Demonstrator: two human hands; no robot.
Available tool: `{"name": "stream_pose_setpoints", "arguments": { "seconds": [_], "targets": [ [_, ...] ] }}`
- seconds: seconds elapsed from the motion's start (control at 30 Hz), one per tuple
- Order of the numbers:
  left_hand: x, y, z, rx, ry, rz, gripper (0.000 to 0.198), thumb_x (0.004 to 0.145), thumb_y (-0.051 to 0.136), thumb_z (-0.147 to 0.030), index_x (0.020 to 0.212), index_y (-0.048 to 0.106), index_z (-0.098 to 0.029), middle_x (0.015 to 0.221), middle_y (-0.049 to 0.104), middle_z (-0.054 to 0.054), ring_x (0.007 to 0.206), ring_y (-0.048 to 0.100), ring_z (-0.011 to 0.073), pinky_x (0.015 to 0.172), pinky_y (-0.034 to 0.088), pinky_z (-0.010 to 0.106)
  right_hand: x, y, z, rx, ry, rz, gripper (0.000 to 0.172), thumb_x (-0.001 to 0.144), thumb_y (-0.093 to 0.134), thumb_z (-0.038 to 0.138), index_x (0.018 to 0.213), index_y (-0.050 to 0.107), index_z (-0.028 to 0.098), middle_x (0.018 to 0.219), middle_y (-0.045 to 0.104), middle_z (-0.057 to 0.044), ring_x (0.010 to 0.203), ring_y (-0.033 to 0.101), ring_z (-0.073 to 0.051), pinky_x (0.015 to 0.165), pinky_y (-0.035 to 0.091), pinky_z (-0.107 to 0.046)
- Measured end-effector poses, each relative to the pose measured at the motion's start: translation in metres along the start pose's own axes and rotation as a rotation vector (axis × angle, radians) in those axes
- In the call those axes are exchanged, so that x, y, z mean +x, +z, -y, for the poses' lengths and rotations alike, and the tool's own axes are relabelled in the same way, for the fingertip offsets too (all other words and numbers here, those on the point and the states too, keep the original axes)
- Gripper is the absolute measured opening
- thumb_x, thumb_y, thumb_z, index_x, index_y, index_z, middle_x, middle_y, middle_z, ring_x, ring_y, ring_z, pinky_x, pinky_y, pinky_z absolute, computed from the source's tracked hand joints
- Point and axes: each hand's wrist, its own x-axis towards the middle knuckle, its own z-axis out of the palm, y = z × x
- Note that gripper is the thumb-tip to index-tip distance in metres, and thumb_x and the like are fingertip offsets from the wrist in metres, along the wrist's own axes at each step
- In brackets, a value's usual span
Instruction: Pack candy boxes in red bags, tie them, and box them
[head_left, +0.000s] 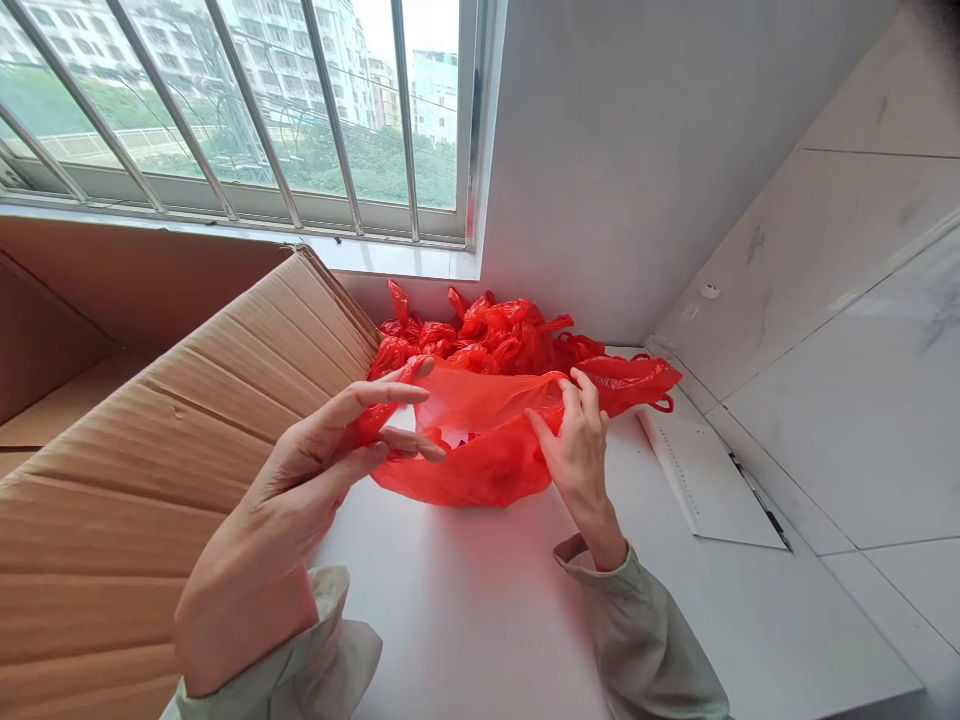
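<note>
A thin red plastic bag (pixel 480 470) is stretched out between my two hands above the white tabletop, its mouth spread wide. My left hand (pixel 300 480) is at the bag's left side, with the handle strip caught among its extended fingers. At the right rim, my right hand (pixel 577 440) pinches the film between thumb and fingers. White and small dark red patches show within the mouth, too little to make out. Behind the bag lies a heap of crumpled red plastic bags (pixel 510 330), some with knotted tops.
A large cardboard box (pixel 187 430) with its flap up fills the left side. On the right, a white notebook (pixel 705 480) and a black pen (pixel 765 510) lie beside the tiled wall (pixel 862 380). A barred window (pixel 300 130) is at the back left.
</note>
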Motion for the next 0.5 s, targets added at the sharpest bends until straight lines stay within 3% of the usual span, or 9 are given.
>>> {"name": "stream_pose_setpoints", "arguments": {
  "seconds": [0.13, 0.23, 0.37, 0.43, 0.5],
  "targets": [
    [-0.009, 0.0, -0.005, 0.102, 0.097, -0.023, 0.022, 0.08, 0.068, -0.033, 0.101, 0.075, -0.033, 0.101, 0.073, 0.004, 0.112, 0.065, 0.0297, 0.081, 0.06, 0.036, -0.003, -0.009, 0.002, -0.108, -0.045, 0.047, 0.075, 0.082, 0.062, 0.024, 0.149, 0.029, 0.02, 0.162, 0.007, -0.023, 0.137, 0.037, -0.043, 0.103, 0.033, -0.068],
    [-0.004, -0.009, -0.003, 0.147, 0.22, 0.015, 0.022, 0.076, 0.071, -0.035, 0.096, 0.077, -0.031, 0.103, 0.073, 0.008, 0.115, 0.063, 0.0324, 0.082, 0.061, 0.038, -0.003, -0.019, -0.003, -0.121, -0.098, 0.134, 0.1, 0.075, 0.067, 0.02, 0.156, 0.009, 0.027, 0.162, -0.013, -0.021, 0.141, 0.031, -0.045, 0.1, 0.037, -0.067],
    [0.0, -0.019, 0.002, 0.355, 0.189, 0.097, 0.034, 0.075, 0.069, -0.045, 0.104, 0.075, -0.028, 0.112, 0.071, 0.009, 0.086, 0.071, 0.028, 0.06, 0.059, 0.031, -0.007, -0.025, -0.015, -0.186, -0.082, 0.372, 0.112, 0.07, 0.068, 0.014, 0.156, 0.0, 0.035, 0.163, -0.016, -0.016, 0.141, 0.03, -0.047, 0.102, 0.035, -0.07],
    [-0.001, -0.021, 0.004, 0.555, 0.173, 0.175, 0.036, 0.08, 0.065, -0.048, 0.11, 0.072, -0.03, 0.102, 0.074, 0.005, 0.07, 0.069, 0.0221, 0.053, 0.054, 0.028, -0.009, -0.026, -0.019, -0.249, -0.03, 0.567, 0.115, 0.067, 0.066, 0.008, 0.156, 0.0, 0.038, 0.163, -0.017, -0.014, 0.139, 0.036, -0.045, 0.103, 0.032, -0.072],
    [-0.004, -0.02, 0.002, 0.743, 0.195, 0.153, 0.035, 0.085, 0.061, -0.048, 0.114, 0.069, -0.031, 0.093, 0.073, 0.002, 0.064, 0.066, 0.0179, 0.054, 0.051, 0.027, -0.01, -0.028, -0.017, -0.281, -0.003, 0.699, 0.116, 0.067, 0.064, 0.004, 0.156, -0.002, 0.039, 0.163, -0.017, -0.014, 0.14, 0.036, -0.041, 0.106, 0.029, -0.072]
  ]
}}
